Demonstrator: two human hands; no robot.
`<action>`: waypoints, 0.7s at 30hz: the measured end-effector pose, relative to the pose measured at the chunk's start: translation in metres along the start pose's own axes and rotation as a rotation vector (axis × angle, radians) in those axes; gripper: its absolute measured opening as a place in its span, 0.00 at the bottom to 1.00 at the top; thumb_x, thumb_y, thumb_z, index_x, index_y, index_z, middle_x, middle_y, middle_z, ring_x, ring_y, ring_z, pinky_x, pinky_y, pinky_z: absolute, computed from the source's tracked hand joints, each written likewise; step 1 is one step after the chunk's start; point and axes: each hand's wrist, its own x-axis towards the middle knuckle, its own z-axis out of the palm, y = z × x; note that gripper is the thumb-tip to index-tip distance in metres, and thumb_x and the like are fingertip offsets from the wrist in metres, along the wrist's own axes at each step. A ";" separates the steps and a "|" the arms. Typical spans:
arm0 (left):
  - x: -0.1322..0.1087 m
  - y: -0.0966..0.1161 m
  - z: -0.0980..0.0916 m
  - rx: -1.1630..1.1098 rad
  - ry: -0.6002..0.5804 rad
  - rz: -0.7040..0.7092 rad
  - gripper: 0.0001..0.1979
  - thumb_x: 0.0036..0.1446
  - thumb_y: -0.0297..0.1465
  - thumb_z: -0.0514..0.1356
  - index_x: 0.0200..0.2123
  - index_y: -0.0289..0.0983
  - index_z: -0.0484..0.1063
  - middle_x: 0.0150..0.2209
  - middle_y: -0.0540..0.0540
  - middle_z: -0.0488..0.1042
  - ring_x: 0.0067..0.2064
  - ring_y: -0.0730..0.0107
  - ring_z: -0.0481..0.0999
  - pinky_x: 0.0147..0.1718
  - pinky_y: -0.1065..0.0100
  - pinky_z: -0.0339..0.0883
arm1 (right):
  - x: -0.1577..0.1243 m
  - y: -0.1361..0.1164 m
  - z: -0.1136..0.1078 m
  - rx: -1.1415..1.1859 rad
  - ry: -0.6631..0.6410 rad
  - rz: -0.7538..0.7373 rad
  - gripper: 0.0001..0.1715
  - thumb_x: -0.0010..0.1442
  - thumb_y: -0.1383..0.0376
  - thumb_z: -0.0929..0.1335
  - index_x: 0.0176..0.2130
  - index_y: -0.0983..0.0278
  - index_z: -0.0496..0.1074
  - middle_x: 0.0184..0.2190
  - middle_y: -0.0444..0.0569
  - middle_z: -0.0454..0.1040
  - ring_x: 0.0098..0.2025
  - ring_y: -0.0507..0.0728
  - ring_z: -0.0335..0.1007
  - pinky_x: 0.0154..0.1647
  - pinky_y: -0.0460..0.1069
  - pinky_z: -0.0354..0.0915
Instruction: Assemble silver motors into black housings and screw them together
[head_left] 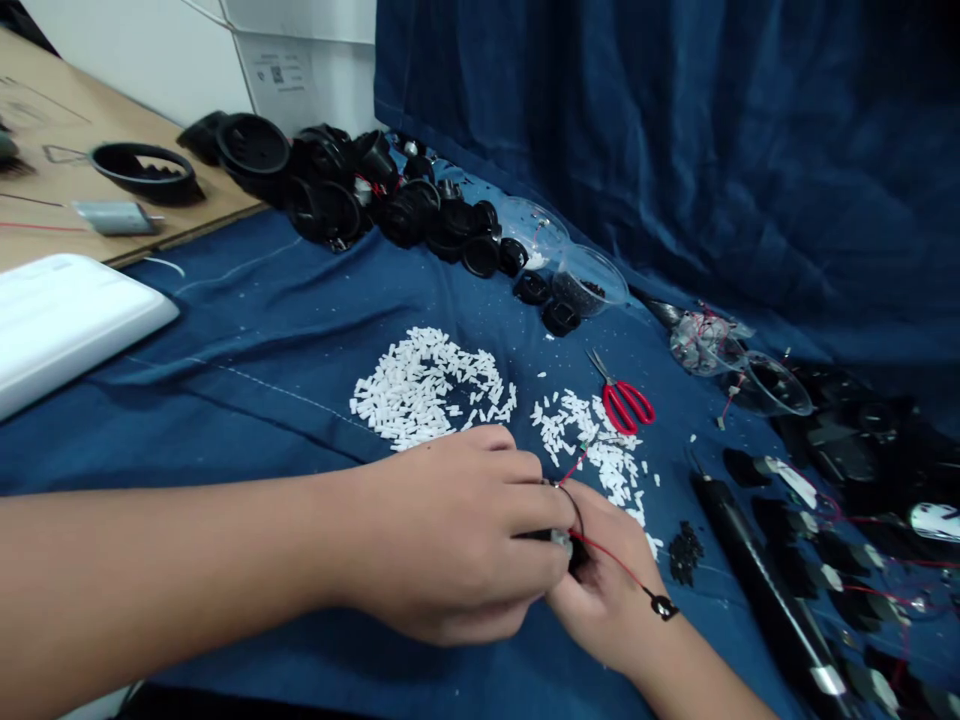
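Note:
My left hand (457, 535) reaches across from the left with its fingers closed around a small wired black part (576, 552). A greyish clear piece shows at its end, and the fingers hide most of it. My right hand (611, 590) meets it from the other side, its fingers curled round the same part and mostly covered by my left hand. A red wire (611, 555) runs from the part over my right wrist to a small black disc (664, 606). White plastic pieces (420, 385) lie heaped just beyond my hands, with a second scatter (577, 430) to the right.
Red-handled scissors (626, 405) lie beside the white pieces. A long black pen-like tool (765, 590) rests at right, near wired black parts (855, 550). Black housings (405, 210) and clear cups (589, 280) line the back. A white case (75, 320) is at left.

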 end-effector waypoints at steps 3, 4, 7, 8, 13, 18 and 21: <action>0.000 -0.003 -0.001 -0.064 -0.005 -0.040 0.07 0.66 0.33 0.60 0.41 0.39 0.79 0.48 0.46 0.79 0.38 0.63 0.73 0.37 0.56 0.66 | -0.003 0.003 -0.002 0.027 -0.006 0.004 0.24 0.59 0.68 0.68 0.55 0.57 0.74 0.45 0.44 0.80 0.43 0.54 0.78 0.42 0.48 0.74; 0.000 -0.003 -0.001 -0.084 -0.005 -0.050 0.07 0.66 0.32 0.60 0.42 0.40 0.79 0.49 0.47 0.79 0.39 0.62 0.73 0.37 0.56 0.66 | -0.005 0.004 -0.002 0.025 -0.013 0.016 0.28 0.59 0.68 0.69 0.59 0.56 0.73 0.49 0.45 0.81 0.47 0.55 0.80 0.47 0.49 0.76; 0.000 -0.005 -0.001 -0.107 0.001 -0.067 0.08 0.66 0.31 0.60 0.44 0.40 0.80 0.52 0.46 0.79 0.41 0.61 0.75 0.39 0.56 0.68 | -0.008 0.007 -0.002 -0.006 -0.011 0.020 0.34 0.59 0.65 0.70 0.64 0.58 0.70 0.59 0.48 0.78 0.59 0.58 0.78 0.61 0.53 0.75; 0.000 -0.005 -0.001 -0.106 0.003 -0.071 0.09 0.66 0.31 0.60 0.45 0.40 0.80 0.53 0.45 0.79 0.41 0.61 0.75 0.39 0.55 0.68 | -0.009 0.008 -0.002 -0.020 -0.002 0.010 0.33 0.60 0.64 0.70 0.64 0.58 0.70 0.61 0.50 0.77 0.62 0.60 0.76 0.64 0.54 0.74; 0.000 -0.006 -0.001 -0.116 -0.009 -0.076 0.10 0.66 0.32 0.60 0.46 0.40 0.80 0.56 0.44 0.79 0.40 0.60 0.76 0.41 0.55 0.69 | -0.010 0.005 -0.004 -0.067 0.015 0.051 0.40 0.59 0.63 0.70 0.68 0.59 0.62 0.52 0.48 0.81 0.49 0.57 0.83 0.54 0.52 0.81; 0.000 -0.007 0.000 -0.110 -0.048 -0.060 0.11 0.67 0.31 0.59 0.49 0.41 0.79 0.56 0.46 0.80 0.40 0.60 0.75 0.41 0.55 0.69 | -0.011 0.004 -0.005 -0.147 -0.001 0.059 0.44 0.59 0.63 0.70 0.71 0.61 0.59 0.57 0.52 0.79 0.51 0.59 0.83 0.53 0.51 0.81; 0.001 -0.007 0.001 -0.117 -0.091 -0.037 0.12 0.67 0.31 0.59 0.51 0.41 0.78 0.55 0.47 0.80 0.41 0.60 0.76 0.42 0.55 0.69 | -0.010 0.005 -0.005 -0.183 -0.016 0.041 0.42 0.60 0.61 0.71 0.70 0.62 0.61 0.62 0.55 0.75 0.59 0.63 0.80 0.55 0.54 0.81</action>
